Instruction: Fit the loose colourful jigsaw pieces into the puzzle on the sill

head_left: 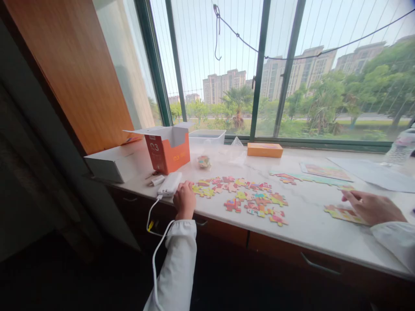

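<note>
Red-yellow puzzle pcs btwn hands.

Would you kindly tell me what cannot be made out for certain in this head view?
All in the head view:
- Left hand: the back of the hand hides its fingertips, so its grip is unclear.
- Puzzle section: partly hidden by the right hand.
- Open red-orange box: its walls hide the bottom inside.
- Clear bottle: cut off by the right edge.
- Printed picture: too small and slanted for details.
</note>
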Tool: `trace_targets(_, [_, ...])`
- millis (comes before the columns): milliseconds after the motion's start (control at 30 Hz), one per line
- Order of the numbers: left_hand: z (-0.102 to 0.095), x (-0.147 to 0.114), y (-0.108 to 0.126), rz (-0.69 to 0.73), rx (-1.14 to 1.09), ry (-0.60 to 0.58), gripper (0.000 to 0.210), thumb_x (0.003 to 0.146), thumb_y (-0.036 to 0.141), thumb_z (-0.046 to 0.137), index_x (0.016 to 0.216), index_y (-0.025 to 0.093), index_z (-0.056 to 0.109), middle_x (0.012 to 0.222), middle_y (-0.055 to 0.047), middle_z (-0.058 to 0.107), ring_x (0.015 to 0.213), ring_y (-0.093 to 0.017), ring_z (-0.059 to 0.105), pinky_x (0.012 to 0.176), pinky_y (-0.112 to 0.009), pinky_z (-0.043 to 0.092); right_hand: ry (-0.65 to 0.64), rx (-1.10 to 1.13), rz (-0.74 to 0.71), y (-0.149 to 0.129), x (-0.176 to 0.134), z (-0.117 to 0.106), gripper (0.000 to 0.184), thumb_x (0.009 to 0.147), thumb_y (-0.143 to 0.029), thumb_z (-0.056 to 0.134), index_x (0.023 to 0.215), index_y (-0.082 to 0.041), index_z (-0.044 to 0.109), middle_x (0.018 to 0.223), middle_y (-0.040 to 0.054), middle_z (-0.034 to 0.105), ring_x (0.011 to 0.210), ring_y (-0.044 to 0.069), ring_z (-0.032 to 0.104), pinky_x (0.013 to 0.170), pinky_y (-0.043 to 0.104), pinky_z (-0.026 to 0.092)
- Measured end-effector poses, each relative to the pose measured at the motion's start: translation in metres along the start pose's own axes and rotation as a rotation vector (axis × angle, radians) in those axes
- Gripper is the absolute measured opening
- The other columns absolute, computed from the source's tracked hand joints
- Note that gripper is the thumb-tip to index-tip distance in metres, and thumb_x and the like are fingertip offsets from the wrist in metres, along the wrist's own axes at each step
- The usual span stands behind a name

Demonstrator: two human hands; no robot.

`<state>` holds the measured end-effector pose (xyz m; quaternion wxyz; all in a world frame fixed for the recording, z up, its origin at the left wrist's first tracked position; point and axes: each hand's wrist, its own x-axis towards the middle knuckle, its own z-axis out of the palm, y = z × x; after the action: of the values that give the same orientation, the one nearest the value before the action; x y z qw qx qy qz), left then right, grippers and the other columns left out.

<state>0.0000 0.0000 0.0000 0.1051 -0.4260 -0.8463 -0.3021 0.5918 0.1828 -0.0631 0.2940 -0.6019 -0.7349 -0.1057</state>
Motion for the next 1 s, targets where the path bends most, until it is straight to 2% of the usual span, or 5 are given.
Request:
trace_targets(133, [0.002, 0.002, 0.002, 0.033, 0.061, 0.001, 0.037, 0.099, 0.034, 0.035, 0.103, 0.019, 0.068, 0.11, -0.013, 0.065, 0.085, -0.022, 0.063, 0.072, -0.031, 0.042, 0.027, -0.024, -0.035, -0.017, 0.0, -0.015, 0.052, 0.092, -0.063, 0.033, 0.067, -0.033, 0.067, 0.072, 0.017, 0.069, 0.056, 0.031, 0.061, 0.064, 0.049, 0.04])
trace_targets(267, [0.004, 0.005, 0.001, 0.106, 0.076, -0.013, 0.036, 0.099, 0.029, 0.034, 0.111, 0.022, 0.067, 0.117, -0.011, 0.064, 0.09, -0.022, 0.064, 0.074, -0.031, 0.044, -0.055, 0.0, -0.067, -0.073, 0.007, -0.034, 0.049, 0.095, -0.056, 0.037, 0.07, -0.028, 0.069, 0.075, 0.0148, 0.071, 0.071, 0.028, 0.066, 0.079, 0.044, 0.04])
trace_targets(500, [-0.01, 0.006, 0.006, 0.143, 0.122, -0.158, 0.048, 0.091, 0.012, 0.035, 0.128, 0.028, 0.061, 0.133, -0.009, 0.061, 0.103, -0.028, 0.063, 0.076, -0.036, 0.047, -0.258, 0.12, -0.413, -0.267, 0.031, -0.036, 0.039, 0.096, -0.049, 0.044, 0.083, -0.023, 0.07, 0.084, 0.005, 0.073, 0.08, 0.018, 0.065, 0.086, 0.034, 0.035])
trace_targets(700, [-0.015, 0.011, 0.005, 0.101, 0.126, -0.207, 0.041, 0.089, 0.015, 0.045, 0.123, 0.027, 0.064, 0.12, -0.013, 0.067, 0.1, -0.028, 0.065, 0.074, -0.034, 0.049, -0.433, 0.219, -0.578, -0.404, 0.052, 0.002, 0.03, 0.09, -0.048, 0.056, 0.097, -0.024, 0.071, 0.103, 0.0052, 0.071, 0.096, 0.02, 0.064, 0.091, 0.035, 0.035])
trace_targets(1000, [-0.014, 0.009, 0.004, 0.111, 0.098, -0.175, 0.031, 0.093, 0.036, 0.058, 0.12, 0.022, 0.06, 0.124, -0.009, 0.059, 0.107, -0.02, 0.06, 0.09, -0.039, 0.053, -0.515, 0.33, -0.523, -0.464, 0.069, 0.049, 0.048, 0.08, -0.054, 0.067, 0.118, -0.024, 0.067, 0.129, 0.0101, 0.058, 0.119, 0.026, 0.053, 0.1, 0.04, 0.036])
